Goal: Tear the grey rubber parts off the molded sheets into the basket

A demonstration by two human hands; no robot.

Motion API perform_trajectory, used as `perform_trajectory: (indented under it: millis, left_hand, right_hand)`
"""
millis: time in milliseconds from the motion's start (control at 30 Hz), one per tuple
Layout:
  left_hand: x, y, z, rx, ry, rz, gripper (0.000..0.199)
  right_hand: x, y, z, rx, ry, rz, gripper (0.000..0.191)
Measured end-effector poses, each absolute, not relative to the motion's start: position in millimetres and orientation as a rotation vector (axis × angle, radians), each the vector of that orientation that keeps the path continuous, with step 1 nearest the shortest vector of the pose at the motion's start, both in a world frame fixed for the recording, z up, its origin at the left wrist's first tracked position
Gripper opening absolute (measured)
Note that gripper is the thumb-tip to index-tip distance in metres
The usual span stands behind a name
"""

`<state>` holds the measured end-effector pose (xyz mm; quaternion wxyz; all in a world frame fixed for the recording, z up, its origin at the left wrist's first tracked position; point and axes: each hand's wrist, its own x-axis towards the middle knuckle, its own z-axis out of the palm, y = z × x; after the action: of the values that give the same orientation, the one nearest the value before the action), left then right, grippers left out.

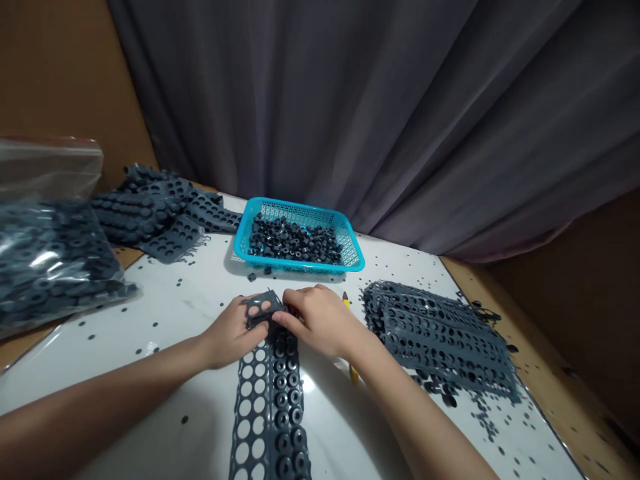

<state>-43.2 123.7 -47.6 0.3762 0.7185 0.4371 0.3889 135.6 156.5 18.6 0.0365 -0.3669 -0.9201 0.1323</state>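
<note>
Pinching the folded far end of the dark perforated sheet (271, 407), the left hand (229, 335) and right hand (320, 321) leave it stretching toward the near edge of the table (187, 313); seemingly light, rubbery and pliable, it is best held by its solid middle strip.

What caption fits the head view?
Left hand and right hand grip a dark perforated sheet near a blue basket of small parts.

The far side is covered by a folded grey curtain (350, 120). A brown panel (60, 80) is seen at far left. Light (309, 384) is reflected by the white tabletop (185, 317), bordered at right by a brown surface (555, 373).
</note>
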Motion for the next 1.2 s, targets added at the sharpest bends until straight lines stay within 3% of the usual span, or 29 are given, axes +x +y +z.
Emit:
perform_trajectory:
  millis: [67, 167, 433, 567, 733, 833, 1033, 1200]
  left_hand:
    - [-42, 124, -49, 1.826, 1.091, 1.066, 0.011]
    - [-39, 129, -52, 1.55, 1.168, 1.064, 0.028]
    - [-34, 138, -52, 0.709, 1.033, 0.955, 0.038]
    - [-41, 133, -53, 0.571, 0.994, 0.861, 0.037]
    - [-45, 132, -56, 0.589, 0.901, 0.854, 0.04]
    - [-40, 133, -58, 0.648, 1.037, 0.933, 0.04]
    - [-35, 129, -61, 0.68, 1.184, 1.062, 0.043]
    - [-37, 128, -64, 0.725, 1.173, 1.082, 0.042]
  right_hand:
    - [133, 157, 17, -1.093, -2.791, 0.487, 0.028]
    - [128, 156, 10, -1.046, -2.669, 0.741, 0.022]
    - [113, 160, -26, -0.658, -1.565, 2.151, 0.039]
    - [115, 161, -35, -0.488, -1.202, 2.473, 0.039]
    - [124, 168, -36, -0.417, -1.087, 2.312, 0.036]
    - [129, 171, -28, -0.574, -1.372, 2.144, 0.034]
    - [137, 164, 9, -0.98, -2.192, 1.28, 0.025]
    - [135, 154, 20, -1.071, -2.597, 1.049, 0.023]
